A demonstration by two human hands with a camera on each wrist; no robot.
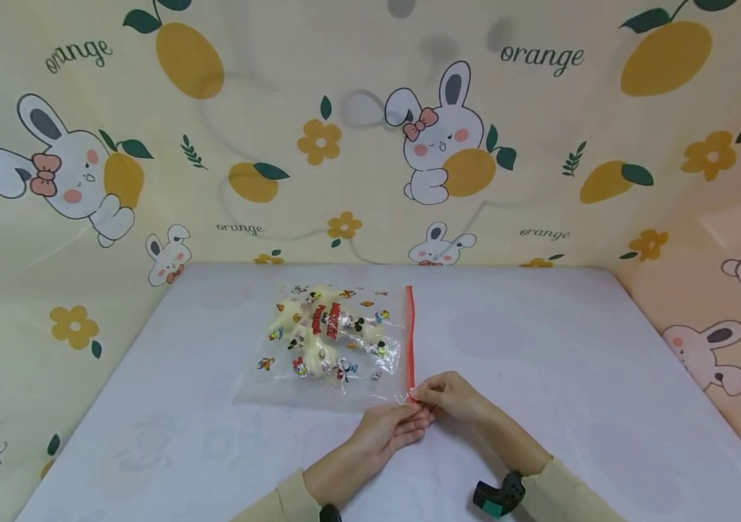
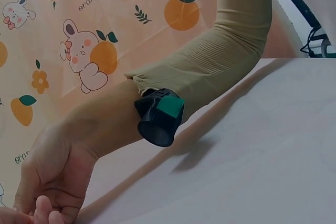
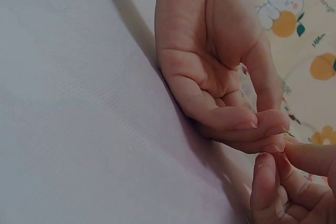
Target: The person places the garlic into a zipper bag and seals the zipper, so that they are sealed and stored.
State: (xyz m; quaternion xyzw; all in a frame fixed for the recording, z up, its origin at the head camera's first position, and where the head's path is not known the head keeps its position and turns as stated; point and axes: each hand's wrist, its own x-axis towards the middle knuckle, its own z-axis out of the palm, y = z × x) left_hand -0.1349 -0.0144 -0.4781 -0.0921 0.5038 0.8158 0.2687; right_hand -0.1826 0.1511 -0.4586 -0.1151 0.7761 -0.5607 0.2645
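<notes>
A clear plastic zip bag (image 1: 331,341) printed with small cartoon figures lies flat, with pale yellow contents showing through it. Its red zip strip (image 1: 410,333) runs along the right side. At the strip's near end, my right hand (image 1: 458,397) pinches the corner between thumb and forefinger. My left hand (image 1: 383,436) grips the bag's edge just beside it, thumb over fingers, and the fingertips of both hands meet. Seen from the right wrist, the left hand (image 3: 205,51) shows its palm and curled fingers, close to the right hand's fingers (image 3: 294,182).
The bag lies on a white-covered table (image 1: 540,362). Behind and on both sides hangs a cloth (image 1: 357,167) printed with rabbits and oranges. A black wrist camera (image 1: 499,496) with a green patch sits at the right sleeve's cuff.
</notes>
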